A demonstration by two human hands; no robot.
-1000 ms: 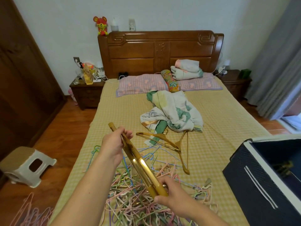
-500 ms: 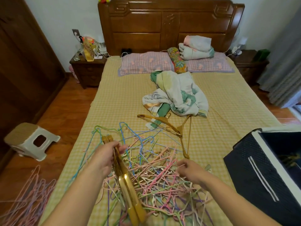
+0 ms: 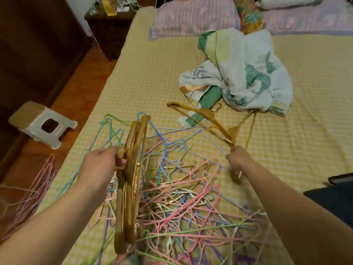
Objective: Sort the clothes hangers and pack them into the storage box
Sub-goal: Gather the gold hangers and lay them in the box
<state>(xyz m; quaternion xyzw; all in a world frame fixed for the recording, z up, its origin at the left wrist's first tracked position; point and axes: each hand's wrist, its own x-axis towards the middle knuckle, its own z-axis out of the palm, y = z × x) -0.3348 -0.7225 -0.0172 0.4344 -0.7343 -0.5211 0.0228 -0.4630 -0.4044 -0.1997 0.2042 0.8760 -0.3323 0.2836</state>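
Note:
My left hand [image 3: 104,165] grips a stack of gold plastic hangers [image 3: 129,188] near their hooks, holding them upright over the bed. My right hand [image 3: 238,159] closes round the end of a gold hanger [image 3: 246,129] that lies on the sheet beside another gold hanger [image 3: 200,117]. Between and below my hands spreads a tangled pile of thin wire hangers [image 3: 181,203] in pink, blue, green and purple. Only a dark corner of the storage box [image 3: 336,196] shows at the right edge.
A crumpled white and green blanket [image 3: 244,73] lies mid-bed, pillows [image 3: 193,16] behind it. A white stool [image 3: 42,125] stands on the wooden floor at left, with more pink wire hangers [image 3: 28,194] on the floor. A dark nightstand [image 3: 108,33] is at the bed's head.
The view tipped down and closer. My right hand left the stack, reached forward right and took hold of the gold hanger on the bed. My left hand now holds the stack alone, upright.

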